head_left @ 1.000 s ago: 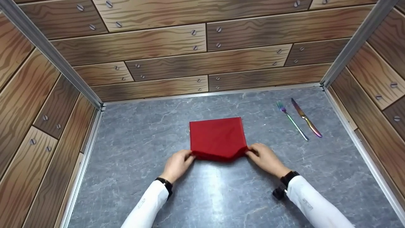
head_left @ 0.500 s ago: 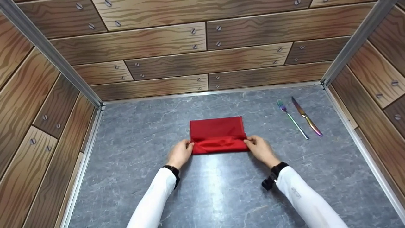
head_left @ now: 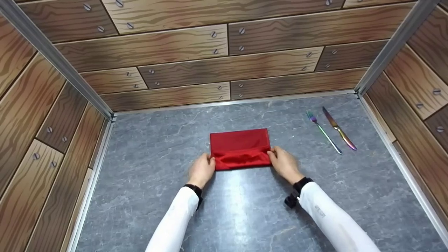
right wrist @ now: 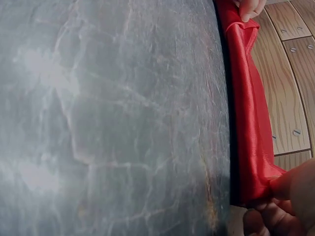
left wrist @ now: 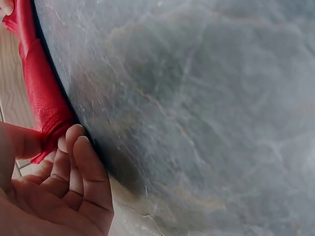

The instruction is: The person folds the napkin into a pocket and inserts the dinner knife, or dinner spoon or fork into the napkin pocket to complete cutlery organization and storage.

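A red cloth napkin lies on the grey marbled table, its near part folded back over itself in a rumpled, shiny strip. My left hand pinches the left end of that fold between thumb and fingers. At the opposite end, my right hand grips the fold's right corner the same way. In the left wrist view the napkin's folded edge runs away from the left hand's thumb. The right wrist view shows the fold stretched between both hands, with the right thumb on top.
A rainbow-coloured fork and a matching knife lie side by side at the back right of the table. Wood-patterned panels rise at the back and on both sides. A black device hangs at the right wrist.
Both hands have moved away from the body, carrying the napkin's near edge up and over onto its middle. The right hand has also shifted slightly left. Fork and knife stay put.
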A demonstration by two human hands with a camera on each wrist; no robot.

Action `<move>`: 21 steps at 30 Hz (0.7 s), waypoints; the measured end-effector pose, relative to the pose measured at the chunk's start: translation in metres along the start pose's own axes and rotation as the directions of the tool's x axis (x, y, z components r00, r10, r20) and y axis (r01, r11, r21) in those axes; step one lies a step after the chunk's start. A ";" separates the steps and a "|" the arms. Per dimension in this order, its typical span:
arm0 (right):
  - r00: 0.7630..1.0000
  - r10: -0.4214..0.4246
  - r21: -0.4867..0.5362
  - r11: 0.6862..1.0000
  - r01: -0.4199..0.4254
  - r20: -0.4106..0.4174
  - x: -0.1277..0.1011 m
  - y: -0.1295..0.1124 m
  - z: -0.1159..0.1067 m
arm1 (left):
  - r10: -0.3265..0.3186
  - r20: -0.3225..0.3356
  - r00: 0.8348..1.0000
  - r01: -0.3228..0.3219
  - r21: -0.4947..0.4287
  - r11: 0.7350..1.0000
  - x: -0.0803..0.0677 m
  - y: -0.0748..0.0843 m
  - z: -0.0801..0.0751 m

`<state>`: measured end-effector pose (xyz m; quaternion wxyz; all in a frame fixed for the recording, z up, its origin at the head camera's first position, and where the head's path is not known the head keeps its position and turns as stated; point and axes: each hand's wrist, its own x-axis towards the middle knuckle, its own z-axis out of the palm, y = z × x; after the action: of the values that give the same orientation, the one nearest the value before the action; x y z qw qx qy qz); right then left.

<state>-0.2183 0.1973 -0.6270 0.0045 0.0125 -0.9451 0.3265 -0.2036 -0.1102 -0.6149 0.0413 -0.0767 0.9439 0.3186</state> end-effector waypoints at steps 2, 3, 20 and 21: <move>1.000 -0.002 0.008 1.000 0.002 -0.010 0.000 0.000 0.001 | 0.002 -0.003 1.000 -0.002 -0.006 1.000 0.000 0.000 0.001; 1.000 0.001 0.014 1.000 -0.001 -0.009 0.000 0.000 0.001 | 0.002 -0.003 1.000 -0.002 -0.009 1.000 0.000 0.000 0.001; 1.000 0.027 -0.030 0.999 -0.027 0.000 0.004 -0.004 0.003 | -0.001 -0.059 0.998 0.006 0.084 0.996 0.004 0.004 0.011; 1.000 0.030 -0.033 0.999 -0.030 -0.002 0.004 -0.005 0.003 | 0.004 -0.065 0.998 0.002 0.095 0.995 0.005 0.004 0.012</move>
<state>-0.2225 0.1916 -0.6262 0.0005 -0.0020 -0.9504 0.3109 -0.2085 -0.1003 -0.6221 0.0141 -0.0843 0.9589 0.2706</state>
